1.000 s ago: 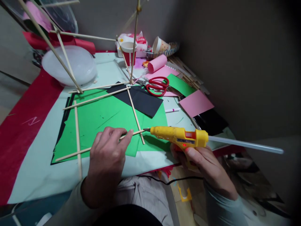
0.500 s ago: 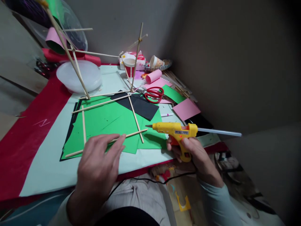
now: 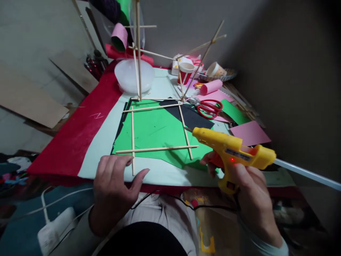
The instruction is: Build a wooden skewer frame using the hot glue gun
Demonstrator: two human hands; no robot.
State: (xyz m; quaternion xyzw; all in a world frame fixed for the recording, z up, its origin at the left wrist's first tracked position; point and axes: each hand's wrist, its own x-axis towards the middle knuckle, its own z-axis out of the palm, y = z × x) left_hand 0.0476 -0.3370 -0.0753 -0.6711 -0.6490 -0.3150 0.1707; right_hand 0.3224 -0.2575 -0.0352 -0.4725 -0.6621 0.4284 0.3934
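Observation:
My right hand [image 3: 247, 181] is closed around the handle of a yellow glue gun [image 3: 229, 145], its red light lit. A pale glue stick [image 3: 306, 172] juts from the gun's back, and its nozzle reaches near the right-hand stick of a square of thin wooden sticks [image 3: 160, 148]. That square lies on green paper [image 3: 157, 131]. At the table's front edge rests my left hand [image 3: 114, 188], thumb and fingers apart, fingertips close to the lower end of the square's left stick [image 3: 133, 135]; whether they touch it I cannot tell. Behind stands a stick frame [image 3: 137, 64].
Red-handled scissors [image 3: 210, 108] lie on black paper [image 3: 197, 119]. Pink paper [image 3: 252, 133], a red cup [image 3: 185, 73] and a round white plastic tub [image 3: 135, 76] are further back. A black cord [image 3: 181, 203] crosses my lap; a white power strip [image 3: 57, 227] sits lower left.
My left hand has let go of the front stick and drawn back to the table edge. The glue gun appears closer and larger. The whole view has swung left.

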